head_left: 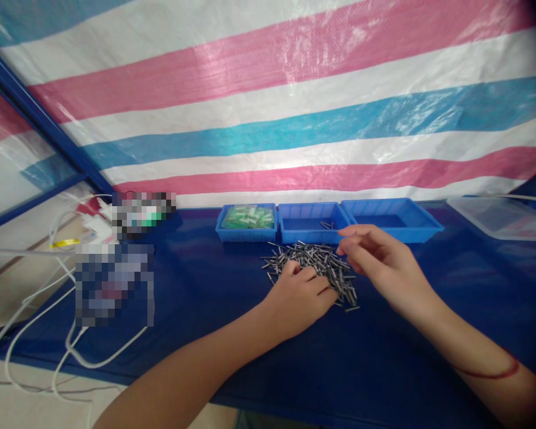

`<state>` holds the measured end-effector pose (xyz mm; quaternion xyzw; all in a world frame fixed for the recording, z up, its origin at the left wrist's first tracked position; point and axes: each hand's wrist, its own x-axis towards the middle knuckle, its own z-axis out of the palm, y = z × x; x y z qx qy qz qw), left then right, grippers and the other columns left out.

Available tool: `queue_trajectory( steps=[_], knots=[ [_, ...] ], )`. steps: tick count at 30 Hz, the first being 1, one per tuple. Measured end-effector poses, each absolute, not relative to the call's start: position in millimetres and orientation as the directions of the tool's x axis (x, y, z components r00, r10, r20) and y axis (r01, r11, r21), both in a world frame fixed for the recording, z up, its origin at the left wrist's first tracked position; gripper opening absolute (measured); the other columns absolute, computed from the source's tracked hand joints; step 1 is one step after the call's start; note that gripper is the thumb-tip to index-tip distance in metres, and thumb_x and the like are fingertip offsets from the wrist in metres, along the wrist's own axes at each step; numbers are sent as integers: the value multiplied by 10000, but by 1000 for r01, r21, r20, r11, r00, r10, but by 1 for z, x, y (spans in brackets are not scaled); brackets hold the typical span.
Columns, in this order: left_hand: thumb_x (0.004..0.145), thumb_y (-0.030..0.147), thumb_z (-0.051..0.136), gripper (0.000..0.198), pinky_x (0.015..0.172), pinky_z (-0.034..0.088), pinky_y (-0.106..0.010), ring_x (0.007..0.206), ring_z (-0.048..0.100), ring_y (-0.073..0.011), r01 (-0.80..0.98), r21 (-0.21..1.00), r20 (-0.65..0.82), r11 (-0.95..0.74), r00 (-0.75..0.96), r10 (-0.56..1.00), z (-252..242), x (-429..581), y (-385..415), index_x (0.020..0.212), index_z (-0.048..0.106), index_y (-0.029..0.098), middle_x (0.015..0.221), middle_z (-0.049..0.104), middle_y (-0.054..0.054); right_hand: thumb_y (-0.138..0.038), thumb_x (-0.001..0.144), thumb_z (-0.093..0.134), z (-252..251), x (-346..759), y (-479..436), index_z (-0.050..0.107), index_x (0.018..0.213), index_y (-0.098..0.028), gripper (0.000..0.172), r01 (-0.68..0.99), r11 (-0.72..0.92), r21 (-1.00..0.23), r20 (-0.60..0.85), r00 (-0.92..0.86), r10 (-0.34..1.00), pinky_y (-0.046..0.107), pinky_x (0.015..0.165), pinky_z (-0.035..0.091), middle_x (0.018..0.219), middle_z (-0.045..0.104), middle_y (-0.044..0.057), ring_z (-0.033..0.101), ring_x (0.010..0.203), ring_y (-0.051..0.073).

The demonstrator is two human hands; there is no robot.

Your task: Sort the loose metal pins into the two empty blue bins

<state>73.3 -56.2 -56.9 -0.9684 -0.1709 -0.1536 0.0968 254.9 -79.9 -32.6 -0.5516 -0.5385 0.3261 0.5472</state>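
A heap of thin metal pins point(315, 257), silver and dark grey, lies loose on the blue tabletop point(196, 298). My left hand point(299, 298) rests over the front of the heap with its fingers curled down among the pins; its fingertips are hidden. Just right of the heap and in front of the middle blue bin point(310, 234), my right hand point(379, 262) is raised with thumb and fingertips drawn together. Anything between those fingertips is too small to make out. A few pins point(326, 225) lie inside the middle bin.
The left blue bin point(248, 236) holds green-and-white packets point(249, 217). A right blue bin point(393, 221) adjoins the middle one. A translucent plastic lid point(495, 219) lies far right. White cables point(102, 360) trail over the left edge. A striped tarp point(268, 137) hangs behind.
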Motion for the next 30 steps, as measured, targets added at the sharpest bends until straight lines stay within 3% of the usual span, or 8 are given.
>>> queue_trajectory(
  steps=[11, 15, 20, 25, 30],
  knots=[
    [961, 212, 463, 168, 805, 286, -378, 910, 542, -170, 343, -157, 331, -926, 902, 278, -54, 72, -55, 898, 618, 215, 906, 638, -14, -372, 838, 601, -34, 251, -86, 600, 1002, -222, 223, 337, 194, -921, 250, 131, 959, 279, 604, 473, 816, 649, 29, 603, 693, 166],
    [977, 212, 427, 204, 810, 289, -376, 897, 552, -167, 401, -106, 428, -910, 844, 322, -46, 69, -56, 948, 629, 223, 893, 655, -7, -397, 870, 558, -30, 249, -87, 626, 868, -225, 185, 400, 218, -890, 259, 50, 965, 296, 672, 473, 826, 647, 33, 596, 744, 183],
    [984, 259, 410, 244, 840, 349, -329, 899, 576, -151, 481, 162, 497, -862, 714, 492, -30, 62, -53, 1029, 648, 230, 989, 660, -23, -446, 912, 474, -24, 245, -89, 610, 714, -205, 340, 422, 193, -886, 179, -74, 981, 263, 556, 398, 649, 548, 6, 495, 598, 139],
    [963, 262, 438, 233, 851, 434, -264, 924, 591, -137, 336, 507, 488, -794, 647, 586, -29, 60, -47, 990, 658, 191, 996, 625, -45, -508, 904, 464, -26, 241, -88, 598, 717, -180, 401, 272, 54, -961, 20, -128, 992, 237, 453, 281, 542, 416, -34, 372, 481, 93],
    [865, 263, 603, 137, 754, 473, -247, 804, 601, -131, 240, 791, 375, -563, 537, 756, -33, 61, -45, 979, 627, 191, 897, 661, -18, -538, 889, 479, -30, 239, -89, 603, 748, -166, 417, 123, -67, -990, -87, -167, 982, 229, 430, 204, 491, 373, -55, 312, 437, 71]
  ],
)
